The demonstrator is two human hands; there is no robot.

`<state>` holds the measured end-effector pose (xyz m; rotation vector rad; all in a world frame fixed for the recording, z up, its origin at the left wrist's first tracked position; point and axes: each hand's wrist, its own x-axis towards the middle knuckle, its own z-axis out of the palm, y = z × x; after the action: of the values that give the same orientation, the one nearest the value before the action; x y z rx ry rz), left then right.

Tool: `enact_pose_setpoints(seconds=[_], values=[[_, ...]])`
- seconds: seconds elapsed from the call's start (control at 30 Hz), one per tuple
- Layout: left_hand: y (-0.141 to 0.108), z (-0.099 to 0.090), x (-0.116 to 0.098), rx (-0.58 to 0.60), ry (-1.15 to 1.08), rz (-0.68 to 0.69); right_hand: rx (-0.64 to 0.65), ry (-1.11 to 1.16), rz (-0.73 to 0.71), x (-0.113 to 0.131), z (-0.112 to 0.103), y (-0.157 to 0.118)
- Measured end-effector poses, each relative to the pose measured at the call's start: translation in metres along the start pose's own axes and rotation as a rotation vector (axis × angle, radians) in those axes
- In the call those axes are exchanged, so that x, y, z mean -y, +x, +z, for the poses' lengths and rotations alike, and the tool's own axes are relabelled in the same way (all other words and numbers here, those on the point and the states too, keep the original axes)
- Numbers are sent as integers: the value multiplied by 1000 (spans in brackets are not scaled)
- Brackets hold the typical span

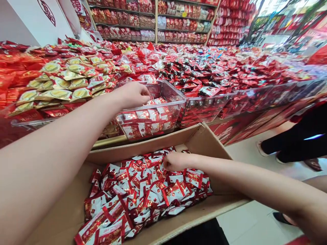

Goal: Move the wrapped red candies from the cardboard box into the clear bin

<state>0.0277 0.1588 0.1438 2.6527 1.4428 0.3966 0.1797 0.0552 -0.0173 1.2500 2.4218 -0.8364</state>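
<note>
Two bare hands were at work over red-and-white packets; the left hand [136, 95] hung at the clear plastic bin [180, 98], above the packets inside it, its fingers curled inward and partly closed; whether it had hold of anything could not be told. The right hand [176, 161] reached down into the open cardboard box [212, 144], its fingers bent and touching the loose red-and-white packets [176, 192] near the far side; the fingertips were partly hidden, so how far open they were, and whether they gripped a packet, could not be told. The box stood in front of the bin, its packets heaped in an uneven layer; similar packets [150, 115] showed through the bin's front wall. Gold-coloured packets [61, 81] lay piled to the left of the bin; dark red and black packets [194, 73] filled the one to its right; shelves of packaged goods [143, 22] rose behind; a person in dark trousers [298, 132] stood on the pale floor [245, 221] to the right.
</note>
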Motion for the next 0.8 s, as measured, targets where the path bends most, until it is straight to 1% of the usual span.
enact_pose_setpoints(seconds=[0.03,0.1,0.17,0.2,0.23,0.3,0.33,0.37,0.4,0.43,0.5,0.53,0.57,0.6,0.67,0.7,0.73,0.8], values=[[-1,-2,-3,-115,-50,34,-41,1,42,4,5,7],[-8,-7,-9,-306,-141,94,-108,8,127,14,11,17],[-23,-11,-15,-501,-188,143,-155,32,184,20,18,26],[-35,-10,-19,-613,-204,170,-170,54,190,22,21,30],[-49,-8,-22,-700,-237,203,-177,85,182,22,24,32],[-86,2,-28,-763,-297,247,-173,167,137,20,26,34],[-105,11,-30,-756,-326,274,-166,213,109,19,24,33],[-125,21,-30,-686,-357,297,-161,247,83,18,21,29],[-144,33,-30,-563,-398,241,-165,296,58,18,16,25],[-161,46,-29,-469,-447,137,-177,378,27,20,10,19],[-187,71,-25,-292,-550,-194,-198,651,-63,27,-4,5],[-196,81,-22,-187,-653,-325,-197,818,-123,32,-9,-2],[-202,90,-21,-105,-791,-416,-186,976,-184,37,-13,-9],[-206,96,-20,-29,-906,-477,-172,1099,-229,42,-15,-15],[-211,101,-23,79,-1023,-515,-149,1199,-255,50,-15,-27],[-211,98,-26,107,-1023,-502,-152,1195,-252,54,-15,-34],[-211,92,-29,119,-986,-469,-167,1156,-255,56,-16,-41],[-207,69,-38,110,-862,-358,-248,1001,-305,60,-29,-62]])
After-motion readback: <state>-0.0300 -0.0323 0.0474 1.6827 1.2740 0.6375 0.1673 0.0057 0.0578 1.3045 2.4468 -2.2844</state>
